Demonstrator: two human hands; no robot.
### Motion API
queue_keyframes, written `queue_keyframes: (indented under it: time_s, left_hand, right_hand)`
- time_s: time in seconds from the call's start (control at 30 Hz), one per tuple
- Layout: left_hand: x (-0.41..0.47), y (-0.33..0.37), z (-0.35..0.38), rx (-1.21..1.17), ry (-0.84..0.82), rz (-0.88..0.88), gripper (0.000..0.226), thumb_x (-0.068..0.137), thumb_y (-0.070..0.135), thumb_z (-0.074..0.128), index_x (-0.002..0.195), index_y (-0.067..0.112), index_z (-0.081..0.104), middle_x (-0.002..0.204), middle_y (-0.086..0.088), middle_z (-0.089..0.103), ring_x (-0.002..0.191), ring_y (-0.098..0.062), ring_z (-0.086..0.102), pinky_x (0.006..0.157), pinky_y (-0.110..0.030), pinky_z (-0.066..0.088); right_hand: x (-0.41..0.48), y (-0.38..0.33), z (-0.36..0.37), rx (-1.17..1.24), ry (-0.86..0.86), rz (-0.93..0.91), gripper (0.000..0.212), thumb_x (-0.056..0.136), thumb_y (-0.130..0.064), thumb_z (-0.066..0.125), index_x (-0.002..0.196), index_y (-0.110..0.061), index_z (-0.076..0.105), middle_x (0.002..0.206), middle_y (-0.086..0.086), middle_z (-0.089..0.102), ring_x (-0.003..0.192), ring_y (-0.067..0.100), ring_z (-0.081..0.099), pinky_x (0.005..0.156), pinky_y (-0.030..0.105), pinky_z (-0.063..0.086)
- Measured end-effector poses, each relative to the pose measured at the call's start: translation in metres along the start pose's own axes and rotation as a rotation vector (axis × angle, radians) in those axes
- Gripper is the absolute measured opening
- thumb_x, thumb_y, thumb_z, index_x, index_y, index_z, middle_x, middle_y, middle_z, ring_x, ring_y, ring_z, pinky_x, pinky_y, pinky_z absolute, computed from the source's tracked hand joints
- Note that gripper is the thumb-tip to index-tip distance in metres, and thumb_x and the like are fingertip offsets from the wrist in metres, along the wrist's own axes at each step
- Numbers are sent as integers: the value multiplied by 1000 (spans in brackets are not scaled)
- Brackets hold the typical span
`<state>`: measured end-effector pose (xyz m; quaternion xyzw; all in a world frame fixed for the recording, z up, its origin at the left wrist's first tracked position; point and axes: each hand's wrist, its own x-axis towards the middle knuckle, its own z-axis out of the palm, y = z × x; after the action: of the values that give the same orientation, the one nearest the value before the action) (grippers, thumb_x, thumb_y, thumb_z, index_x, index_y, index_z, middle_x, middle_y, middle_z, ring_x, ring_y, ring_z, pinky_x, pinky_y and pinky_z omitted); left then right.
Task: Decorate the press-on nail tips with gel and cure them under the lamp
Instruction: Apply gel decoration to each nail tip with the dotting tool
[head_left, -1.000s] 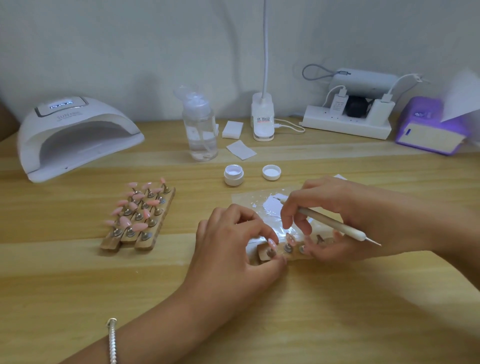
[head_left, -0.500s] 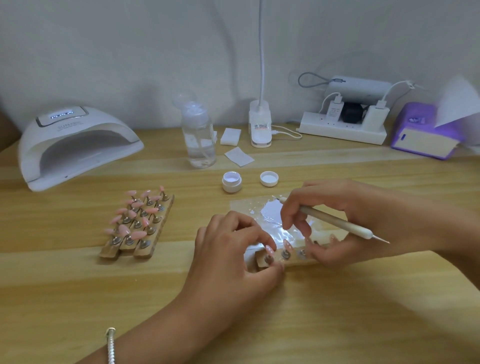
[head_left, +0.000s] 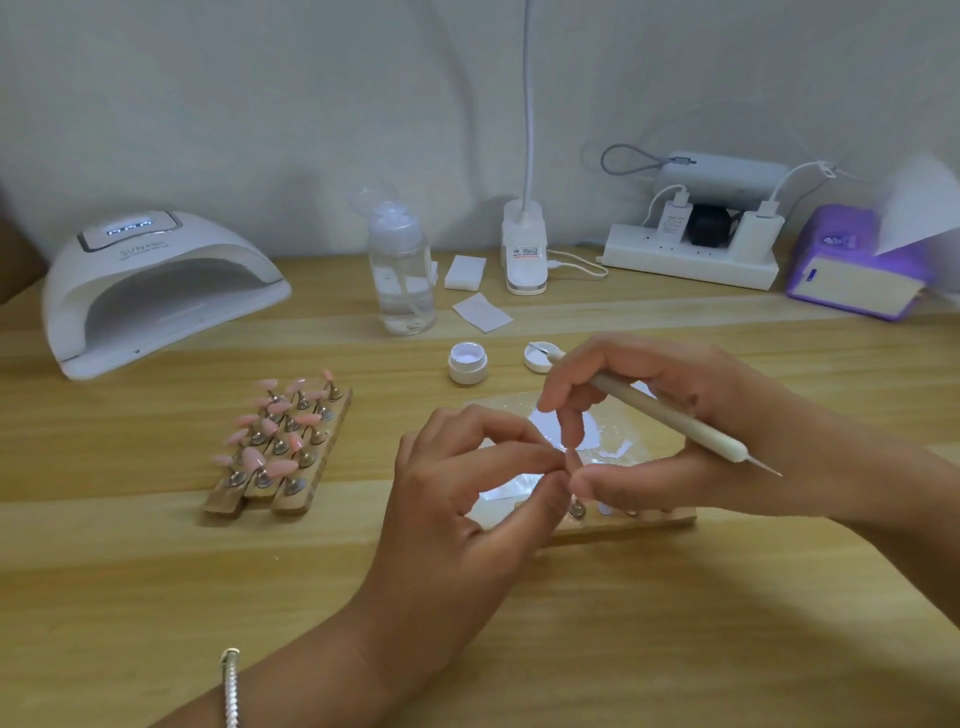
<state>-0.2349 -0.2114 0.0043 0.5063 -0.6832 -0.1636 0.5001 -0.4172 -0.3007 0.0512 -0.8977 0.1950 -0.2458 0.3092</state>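
Both hands meet just above the wooden strip (head_left: 660, 521): my left hand (head_left: 467, 499) pinches a nail tip (head_left: 570, 458) between thumb and forefinger, while my right hand (head_left: 727, 400) grips the pen (head_left: 675, 420), thumb just beside that tip. Pink tips (head_left: 280, 441) on more strips lie left, before the lamp (head_left: 156, 291).

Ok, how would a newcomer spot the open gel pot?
Find the clear pump bottle at the back of the table. Just in front of it, to the right, sit two small white round pieces. The gel pot is the left one: taller, with pale lilac filling, whereas its flat lid lies beside it.
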Motion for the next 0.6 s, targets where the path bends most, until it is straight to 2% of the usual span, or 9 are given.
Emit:
queue_keyframes:
  time_s: [0.03,0.1,0.17,0.23,0.37,0.47,0.6]
  left_hand:
    - [0,-1,0,-17,10,-17,6,85,30,71,81,32,74,94,15,67,102,-15,61,89,-48,42]
    - [1,-5,-1,-79,34,-74,6,85,26,70,85,29,75,93,15,68,100,-14,64,92,-42,45]
    - [3,-8,-3,-135,46,-139,9,88,21,71,86,29,74,92,15,69,97,-9,64,89,-22,43]
    - [4,-9,-5,-154,61,-193,17,90,13,71,85,29,72,90,16,70,90,-1,61,78,-6,37]
    - [4,-11,-3,-158,70,-235,18,89,10,71,82,27,73,87,16,72,80,8,57,69,-1,37]
    - [4,-14,-2,-184,37,-270,19,90,11,69,82,28,73,87,12,73,80,6,59,62,-4,39]
    - [4,-18,-1,-253,-12,-311,15,91,11,67,83,21,75,88,8,74,77,2,61,58,-7,41]
  right_hand:
    - [-2,1,0,-29,47,-27,34,89,-39,72,119,-30,59,100,-8,68,98,14,66,81,22,51]
    - [-4,1,-3,23,148,27,31,99,-42,54,121,-21,60,97,-7,68,97,12,64,78,14,47]
    - [-4,4,-1,133,287,136,40,103,-47,31,118,-23,59,91,-7,69,95,6,63,79,8,41]
    - [-4,16,1,156,417,270,47,103,-47,21,106,-22,60,82,-6,66,87,3,61,75,6,40]
    - [-9,43,13,103,533,346,47,105,-41,31,83,-15,63,67,-3,56,68,1,50,64,7,37]
    - [-12,56,20,102,621,350,43,102,-36,38,77,-14,65,66,4,58,62,0,49,58,10,38]
    - [-13,60,21,111,654,338,41,102,-37,45,75,-16,67,63,2,61,62,-1,55,58,11,40]
